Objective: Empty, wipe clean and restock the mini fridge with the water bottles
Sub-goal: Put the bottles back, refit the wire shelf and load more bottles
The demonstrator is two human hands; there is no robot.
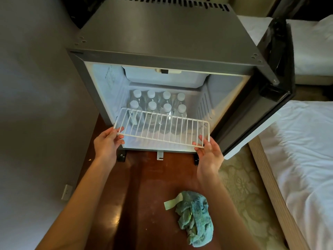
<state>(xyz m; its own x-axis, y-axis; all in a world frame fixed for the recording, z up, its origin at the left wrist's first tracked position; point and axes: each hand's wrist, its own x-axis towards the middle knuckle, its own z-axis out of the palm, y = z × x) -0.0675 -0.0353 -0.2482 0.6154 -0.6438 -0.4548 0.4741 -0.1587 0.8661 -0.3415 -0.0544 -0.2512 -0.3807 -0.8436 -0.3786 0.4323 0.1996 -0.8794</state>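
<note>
— Shelf position?

— I hold the wire shelf (162, 127) at the mini fridge (162, 42) mouth, with its long axis running left to right. My left hand (108, 143) pinches the left end and my right hand (209, 154) the right, fingers (207, 142) closed on the frame.

— Quantities?

— Eight water bottles (152, 105) stand inside, straight ahead behind the shelf, in two rows of four. One cloth (194, 213) lies on the floor.
</note>
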